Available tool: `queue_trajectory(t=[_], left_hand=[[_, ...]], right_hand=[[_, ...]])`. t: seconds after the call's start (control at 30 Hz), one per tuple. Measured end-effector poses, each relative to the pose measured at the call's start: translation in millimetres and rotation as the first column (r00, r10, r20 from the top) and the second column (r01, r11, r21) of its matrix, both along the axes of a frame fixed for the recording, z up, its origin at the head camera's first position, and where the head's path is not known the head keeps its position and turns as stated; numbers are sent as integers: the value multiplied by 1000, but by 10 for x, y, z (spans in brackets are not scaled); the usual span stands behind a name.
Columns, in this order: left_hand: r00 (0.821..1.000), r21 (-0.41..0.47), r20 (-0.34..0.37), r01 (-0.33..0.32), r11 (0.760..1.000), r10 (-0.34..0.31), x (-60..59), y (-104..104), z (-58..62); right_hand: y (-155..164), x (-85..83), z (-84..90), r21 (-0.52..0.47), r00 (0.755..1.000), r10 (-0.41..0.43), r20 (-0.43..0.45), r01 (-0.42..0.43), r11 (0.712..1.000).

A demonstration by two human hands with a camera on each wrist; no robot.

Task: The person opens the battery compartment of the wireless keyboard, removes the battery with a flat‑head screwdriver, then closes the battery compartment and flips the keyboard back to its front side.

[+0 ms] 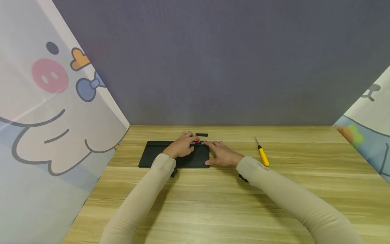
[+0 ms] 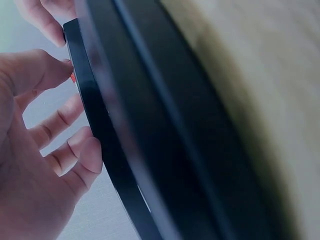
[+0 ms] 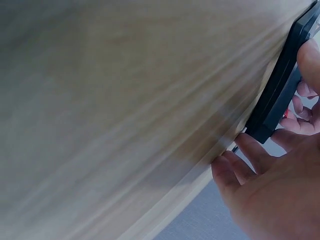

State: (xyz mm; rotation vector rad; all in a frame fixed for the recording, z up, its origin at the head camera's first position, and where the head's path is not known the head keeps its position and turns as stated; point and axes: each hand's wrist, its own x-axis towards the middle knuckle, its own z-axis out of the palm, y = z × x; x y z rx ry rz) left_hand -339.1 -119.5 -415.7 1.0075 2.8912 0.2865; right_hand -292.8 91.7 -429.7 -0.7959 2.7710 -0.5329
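Two hands meet at the far right corner of a flat black device (image 1: 158, 153) that lies on the wooden tabletop (image 1: 213, 196), and their fingers converge on a small red part (image 1: 196, 142) at its back edge. The left hand (image 1: 181, 146) rests on top of the device with its fingers (image 2: 75, 150) loosely bent and their tips against the edge; in the left wrist view a sliver of red shows just beside the fingertip, so it seems to be pressing or steadying that part, though whether it pinches it I cannot tell. The right hand (image 1: 221, 154) lies flat at the device's right end, fingers fairly straight and only slightly spread, the thumb along the near corner; from the right wrist view the fingers (image 3: 240, 165) touch the corner where device meets wood, probably bracing it so it does not slide while the other hand works. A small black strip (image 1: 201, 135) lies just beyond the device, apart from it. Well to the right, a yellow-handled screwdriver (image 1: 262, 154) lies untouched on the wood, tip pointing away. Cartoon-printed curtains (image 1: 45, 112) flank the space, with a grey wall (image 1: 213, 61) behind.
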Motion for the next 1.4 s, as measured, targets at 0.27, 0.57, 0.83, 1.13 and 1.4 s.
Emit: queue_trajectory(t=[0.27,0.57,0.83,1.13,1.4], left_hand=[[1000,-2,7,-8,1000,8,13,5,19],[1000,-10,12,-13,1000,13,-23,-9,26],[1000,31,1,-5,1000,5,-32,-24,-11],[1000,77,-17,-18,997,20,-46,15,-17],[1000,70,2,-18,997,18,-63,28,5]], right_hand=[[-5,6,-1,1,1000,-5,-2,5,1000],[-29,3,18,7,1000,-28,2,28,1000],[-35,20,17,21,1000,-26,-3,26,999],[-37,24,28,16,999,-32,-20,32,999],[-38,27,37,22,999,-31,-13,32,999]])
